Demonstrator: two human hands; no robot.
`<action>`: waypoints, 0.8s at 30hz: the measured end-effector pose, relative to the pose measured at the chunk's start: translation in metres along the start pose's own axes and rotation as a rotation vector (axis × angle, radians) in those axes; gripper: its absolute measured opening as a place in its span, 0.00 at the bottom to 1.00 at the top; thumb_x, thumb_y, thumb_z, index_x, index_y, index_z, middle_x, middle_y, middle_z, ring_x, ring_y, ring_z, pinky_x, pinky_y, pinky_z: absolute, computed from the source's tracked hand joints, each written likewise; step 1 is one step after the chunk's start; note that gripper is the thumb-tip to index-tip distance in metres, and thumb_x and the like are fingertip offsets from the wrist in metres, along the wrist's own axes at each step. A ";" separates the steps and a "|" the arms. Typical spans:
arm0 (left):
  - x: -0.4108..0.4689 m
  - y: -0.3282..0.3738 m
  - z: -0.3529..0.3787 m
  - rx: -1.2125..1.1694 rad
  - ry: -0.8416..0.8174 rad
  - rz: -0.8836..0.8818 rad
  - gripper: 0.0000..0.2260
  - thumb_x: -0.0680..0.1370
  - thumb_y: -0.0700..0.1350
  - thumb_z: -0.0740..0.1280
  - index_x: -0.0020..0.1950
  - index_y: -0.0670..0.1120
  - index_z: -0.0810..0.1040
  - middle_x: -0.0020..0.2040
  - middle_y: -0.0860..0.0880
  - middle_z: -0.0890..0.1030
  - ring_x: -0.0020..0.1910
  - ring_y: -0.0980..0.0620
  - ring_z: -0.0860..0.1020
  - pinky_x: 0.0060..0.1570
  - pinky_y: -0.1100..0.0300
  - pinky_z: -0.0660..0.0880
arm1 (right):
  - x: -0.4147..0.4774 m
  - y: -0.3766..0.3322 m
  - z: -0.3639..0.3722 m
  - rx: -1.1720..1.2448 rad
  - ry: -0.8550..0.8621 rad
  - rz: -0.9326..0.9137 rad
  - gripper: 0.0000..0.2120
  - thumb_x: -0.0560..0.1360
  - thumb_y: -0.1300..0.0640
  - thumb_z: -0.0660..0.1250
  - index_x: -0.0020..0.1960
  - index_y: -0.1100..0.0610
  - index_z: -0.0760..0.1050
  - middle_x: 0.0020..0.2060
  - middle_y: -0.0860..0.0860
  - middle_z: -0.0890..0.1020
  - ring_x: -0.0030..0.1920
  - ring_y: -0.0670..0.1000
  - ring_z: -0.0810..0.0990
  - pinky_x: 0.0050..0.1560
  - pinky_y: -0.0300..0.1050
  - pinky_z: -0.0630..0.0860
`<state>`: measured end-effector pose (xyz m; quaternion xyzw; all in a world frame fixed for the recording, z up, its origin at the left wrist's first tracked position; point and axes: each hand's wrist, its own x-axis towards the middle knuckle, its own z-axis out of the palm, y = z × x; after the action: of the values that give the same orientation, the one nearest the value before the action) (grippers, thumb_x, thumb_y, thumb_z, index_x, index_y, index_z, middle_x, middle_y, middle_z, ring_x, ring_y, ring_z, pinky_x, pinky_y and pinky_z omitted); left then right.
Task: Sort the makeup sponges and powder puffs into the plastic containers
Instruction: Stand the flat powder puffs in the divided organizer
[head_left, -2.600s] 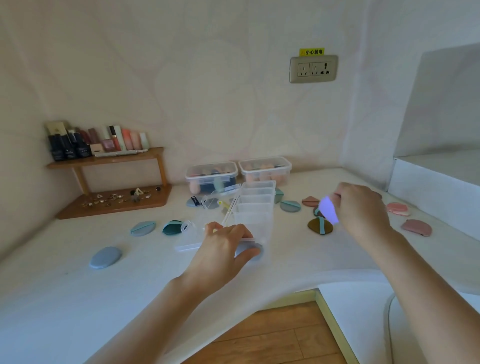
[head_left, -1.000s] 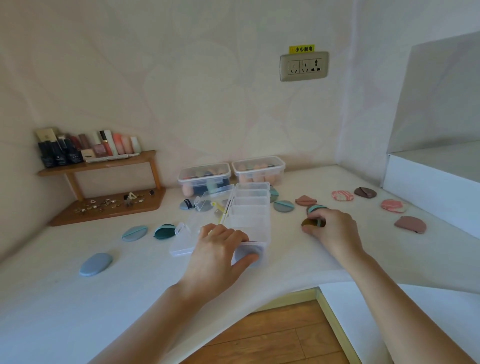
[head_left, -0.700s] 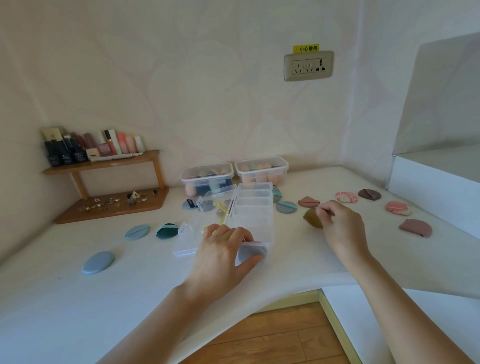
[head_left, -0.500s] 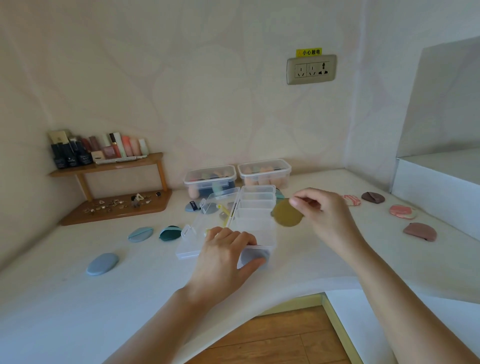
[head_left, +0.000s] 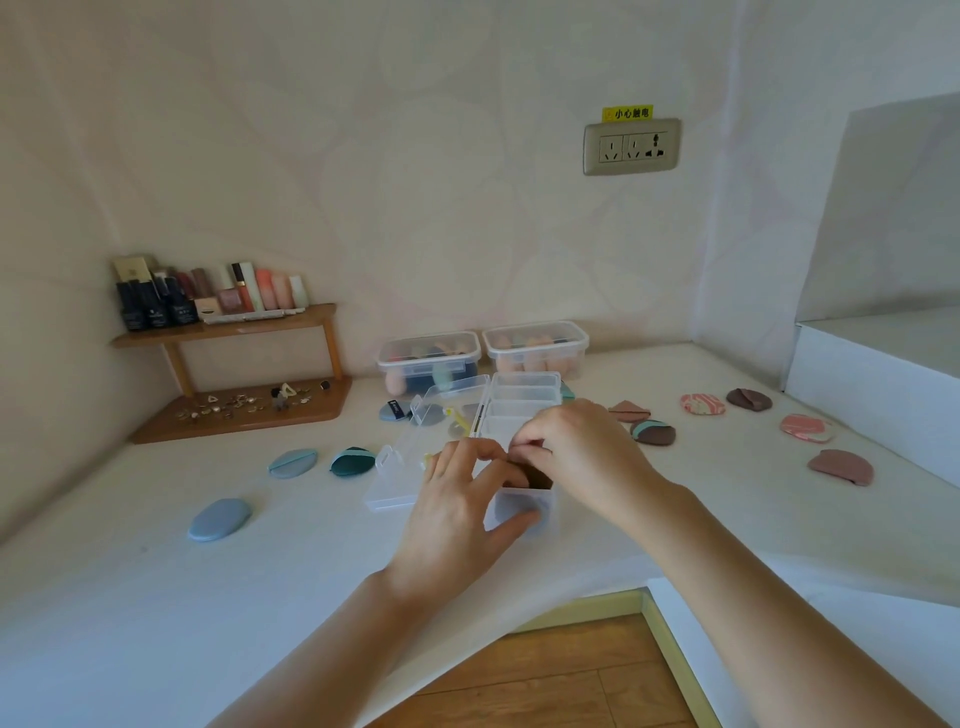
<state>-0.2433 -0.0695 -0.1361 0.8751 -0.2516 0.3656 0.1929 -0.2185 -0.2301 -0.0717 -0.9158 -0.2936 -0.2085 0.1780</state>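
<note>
Soft daylight, faint shadows, wide-angle edge bending

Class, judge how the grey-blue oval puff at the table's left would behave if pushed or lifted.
The grey-blue oval puff lies flat, so it would probably slide, not roll. It looks padded: likely light and soft, bending when pinched.

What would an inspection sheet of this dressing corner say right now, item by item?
Surface: white counter, curved front edge.
Job's things: clear divided box, lid open; brown puff partly in a near compartment; blue puff in the nearest; loose puffs on both sides; two lidded tubs of sponges behind.
Clutter: wooden shelf of cosmetics, trinkets beneath.
Hands: left hand grips the box; right hand pinches the brown puff.
Cables: nothing seen.
Surroundings: wall socket, wood floor.
</note>
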 end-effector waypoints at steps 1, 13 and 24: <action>0.000 0.000 -0.001 -0.016 -0.004 0.006 0.11 0.71 0.55 0.67 0.50 0.53 0.75 0.53 0.52 0.75 0.54 0.53 0.70 0.53 0.59 0.70 | 0.000 0.000 -0.001 -0.025 0.014 0.013 0.10 0.76 0.51 0.66 0.39 0.51 0.83 0.35 0.48 0.83 0.35 0.46 0.74 0.35 0.38 0.68; -0.001 -0.003 -0.007 -0.035 0.011 -0.062 0.14 0.67 0.54 0.71 0.45 0.49 0.71 0.40 0.53 0.78 0.43 0.52 0.73 0.48 0.69 0.62 | -0.008 -0.011 -0.005 0.051 -0.065 0.059 0.06 0.73 0.50 0.70 0.47 0.48 0.85 0.39 0.47 0.86 0.37 0.45 0.79 0.34 0.33 0.70; 0.016 -0.027 -0.047 -0.238 0.246 -0.270 0.04 0.77 0.45 0.62 0.48 0.48 0.76 0.45 0.54 0.78 0.43 0.56 0.74 0.46 0.61 0.69 | 0.000 -0.009 -0.006 -0.029 -0.320 0.259 0.16 0.76 0.58 0.63 0.30 0.59 0.69 0.27 0.53 0.70 0.30 0.54 0.69 0.30 0.45 0.61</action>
<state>-0.2438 -0.0278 -0.0976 0.8209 -0.1478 0.4081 0.3712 -0.2254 -0.2262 -0.0645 -0.9698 -0.1948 -0.0401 0.1414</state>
